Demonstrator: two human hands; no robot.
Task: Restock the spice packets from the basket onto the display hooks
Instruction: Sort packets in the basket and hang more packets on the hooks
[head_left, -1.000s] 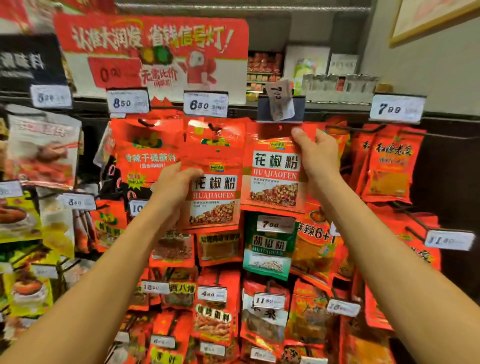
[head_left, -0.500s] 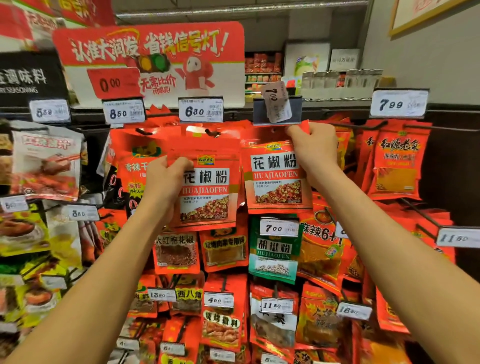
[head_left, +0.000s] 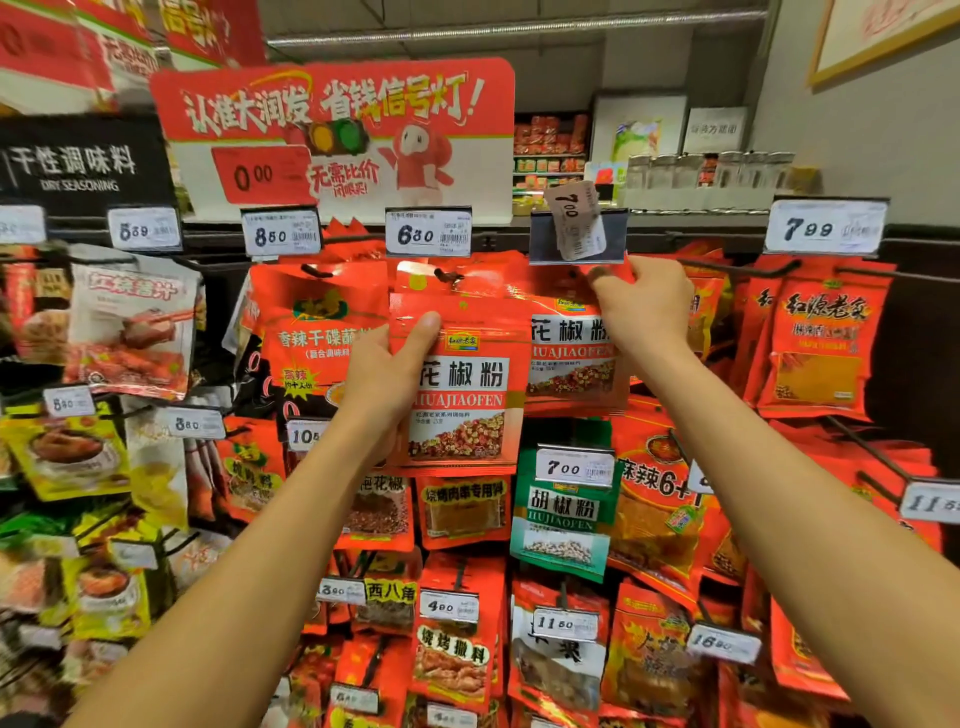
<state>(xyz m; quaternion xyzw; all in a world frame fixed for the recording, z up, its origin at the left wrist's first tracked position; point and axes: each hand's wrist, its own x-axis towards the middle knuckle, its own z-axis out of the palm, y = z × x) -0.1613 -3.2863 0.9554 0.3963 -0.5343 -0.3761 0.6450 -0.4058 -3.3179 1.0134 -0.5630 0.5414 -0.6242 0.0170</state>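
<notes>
My left hand (head_left: 387, 376) grips a stack of red HUAJIAOFEN spice packets (head_left: 462, 395) by its left edge, thumb across the front, held up in front of the rack. My right hand (head_left: 641, 306) pinches the top of another red HUAJIAOFEN packet (head_left: 569, 358) just under the dark price holder (head_left: 576, 236), where a loose 7.00 tag sticks out. The hook behind that packet's top is hidden by my fingers. The basket is out of sight.
Rows of hooks carry red, green and yellow seasoning packets, with price tags such as 6.80 (head_left: 428, 232) and 7.99 (head_left: 826, 227). A red promotional sign (head_left: 337, 135) stands above. A green HUJIAOFEN packet (head_left: 563, 519) hangs below my right hand.
The view has moved closer to the rack. My left hand has raised its packets a little. My right hand stays at the top of the packet under the price holder.
</notes>
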